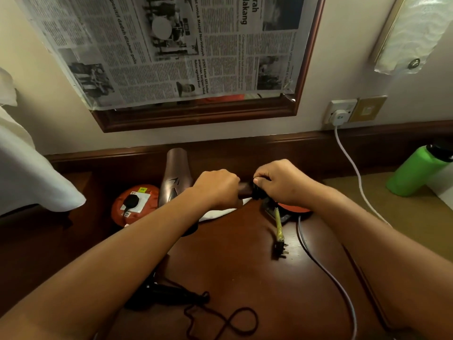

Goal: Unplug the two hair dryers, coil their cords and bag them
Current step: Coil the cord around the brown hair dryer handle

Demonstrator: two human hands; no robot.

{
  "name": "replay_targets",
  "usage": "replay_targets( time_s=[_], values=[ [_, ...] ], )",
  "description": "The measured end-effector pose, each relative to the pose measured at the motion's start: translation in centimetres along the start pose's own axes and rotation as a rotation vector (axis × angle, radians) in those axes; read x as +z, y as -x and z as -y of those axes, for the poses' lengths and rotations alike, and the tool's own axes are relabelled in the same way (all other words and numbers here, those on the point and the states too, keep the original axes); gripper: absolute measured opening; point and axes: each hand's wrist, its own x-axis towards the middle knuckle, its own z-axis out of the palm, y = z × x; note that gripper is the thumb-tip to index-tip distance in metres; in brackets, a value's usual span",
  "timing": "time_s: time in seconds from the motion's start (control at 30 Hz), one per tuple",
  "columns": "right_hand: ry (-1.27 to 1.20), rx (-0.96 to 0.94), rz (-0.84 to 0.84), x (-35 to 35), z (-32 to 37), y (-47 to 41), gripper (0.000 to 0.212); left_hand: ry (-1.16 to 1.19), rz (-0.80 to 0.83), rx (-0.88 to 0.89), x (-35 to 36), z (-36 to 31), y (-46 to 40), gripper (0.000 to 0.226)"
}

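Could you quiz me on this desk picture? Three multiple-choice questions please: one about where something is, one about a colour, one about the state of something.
1. Where does the black hair dryer lie?
A. On the desk's near edge, under the left forearm
B. Hanging on the wall
C. Inside the orange bag

2. What colour is the water bottle at the right?
A. Blue
B. Green
C. Red

3. What is the state of the white plug at the wall socket?
A. Lying loose on the desk
B. Plugged in, its white cord hanging down
C. Held in the left hand

Answers:
1 A: it rests on the wooden desk with its black cord looping loose beside it.
2 B: its body is bright green with a dark cap.
3 B: it sits in the socket, while the left hand and right hand work at the bronze hair dryer.
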Motion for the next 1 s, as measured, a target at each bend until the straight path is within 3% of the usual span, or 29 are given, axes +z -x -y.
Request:
replay_targets(
  time_s=[0.27,0.43,0.57,0.77,1.0],
  values=[
    [-0.273,0.194,-0.254,3.7,0.1,1.1,0.015,0.001,-0.010,-0.001,0.3,1.4,-1.5,0.025],
    [-0.347,0.230,-0.357,5.6,0.3,1.5,0.031,0.011,-0.023,-0.015,0.6,1.7,-1.9,0.027],
    [-0.397,0.207,-0.384,6.4,0.0,1.8,0.044,0.030,-0.036,-0.014,0.7,1.8,-1.9,0.027],
    [-0.559,0.157,-0.322,6.2,-0.3,2.2,0.032,0.051,-0.043,-0.027,-0.2,1.6,-2.2,0.028],
    [-0.749,0.181,-0.303,6.0,-0.8,2.9,0.038,0.076,-0.034,-0.046,-1.0,1.0,-2.4,0.026]
  ],
)
